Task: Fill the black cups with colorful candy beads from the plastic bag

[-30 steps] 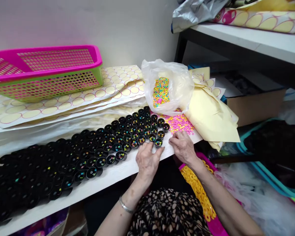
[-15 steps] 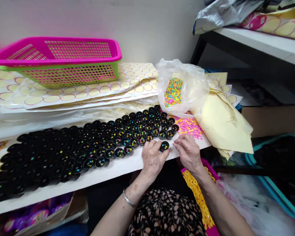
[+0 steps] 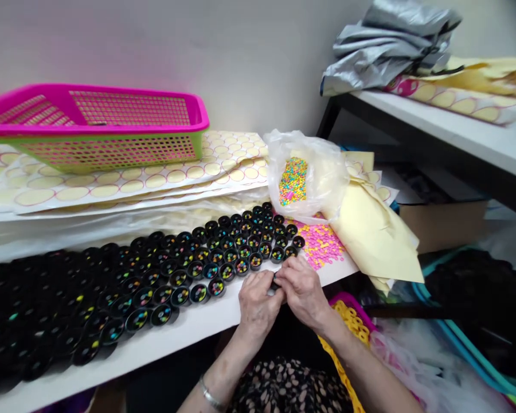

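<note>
My left hand (image 3: 258, 301) is closed round a small round black cup (image 3: 274, 283) at the front edge of the white table (image 3: 223, 312). Over that cup, my right hand (image 3: 303, 289) has its fingertips pinched together; whatever they hold is hidden. Most of the cup is covered by my fingers. To the left, rows of similar black cups (image 3: 195, 269) stand close together, many with small coloured beads inside. Behind my right hand lies a spread of pink and yellow pieces (image 3: 322, 244).
A clear plastic bag (image 3: 327, 166) holds multicoloured beads (image 3: 293, 180). Beside it rests folded cream paper (image 3: 370, 221). A pink and green basket (image 3: 124, 146) sits on sheets with printed circles (image 3: 232, 150). A shelf (image 3: 438, 112) juts in at right. Yellow rings (image 3: 352, 321) lie below the table.
My right hand has moved left and closed in over the cup beside my left hand. The left hand now wraps the cup more tightly. The view has shifted slightly.
</note>
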Motion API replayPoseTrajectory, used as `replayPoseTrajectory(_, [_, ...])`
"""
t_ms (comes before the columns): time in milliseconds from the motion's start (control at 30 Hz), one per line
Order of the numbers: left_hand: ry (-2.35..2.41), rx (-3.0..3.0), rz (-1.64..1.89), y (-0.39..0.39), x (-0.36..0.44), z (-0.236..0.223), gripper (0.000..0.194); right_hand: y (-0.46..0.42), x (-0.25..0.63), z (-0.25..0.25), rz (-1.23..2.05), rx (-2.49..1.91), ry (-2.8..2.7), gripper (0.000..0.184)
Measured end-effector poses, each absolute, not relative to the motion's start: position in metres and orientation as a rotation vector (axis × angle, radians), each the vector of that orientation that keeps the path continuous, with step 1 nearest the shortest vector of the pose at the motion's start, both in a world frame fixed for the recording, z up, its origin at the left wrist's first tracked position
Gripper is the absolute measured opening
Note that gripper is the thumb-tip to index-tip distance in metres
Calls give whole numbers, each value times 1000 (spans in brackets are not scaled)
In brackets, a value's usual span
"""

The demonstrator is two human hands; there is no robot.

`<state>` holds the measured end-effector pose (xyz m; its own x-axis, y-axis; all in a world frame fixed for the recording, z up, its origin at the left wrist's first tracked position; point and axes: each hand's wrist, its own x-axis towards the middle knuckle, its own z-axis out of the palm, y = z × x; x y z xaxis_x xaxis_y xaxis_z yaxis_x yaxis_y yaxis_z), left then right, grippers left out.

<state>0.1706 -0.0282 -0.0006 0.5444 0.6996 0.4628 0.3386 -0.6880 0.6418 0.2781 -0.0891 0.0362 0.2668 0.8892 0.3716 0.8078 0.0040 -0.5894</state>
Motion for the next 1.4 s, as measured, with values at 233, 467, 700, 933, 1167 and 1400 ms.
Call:
replayPoseTrajectory(233, [765, 2391, 1130, -20, 170, -7, 9, -85, 270, 35, 190, -1793, -1384, 20])
replayPoseTrajectory(467, [789, 2405, 1116, -20, 170, -7, 8, -87, 265, 31, 203, -1743, -1271, 18])
replayPoseTrajectory(700, [822, 2348, 949, -28, 169, -3, 5, -94, 270, 30, 280, -1710, -1245, 16])
replayPoseTrajectory(933, [898, 2285, 863, -31, 170, -2, 4, -96, 279, 24, 341, -1673, -1206, 14])
replayPoseTrajectory(1167, [864, 2232, 861, -32, 169, -3, 5, -95, 280, 31, 25, -1842, -1661, 25])
replayPoseTrajectory(1400, [922, 2278, 831, -36, 168, -5, 11, -89, 277, 36, -220, -1806, -2049, 27])
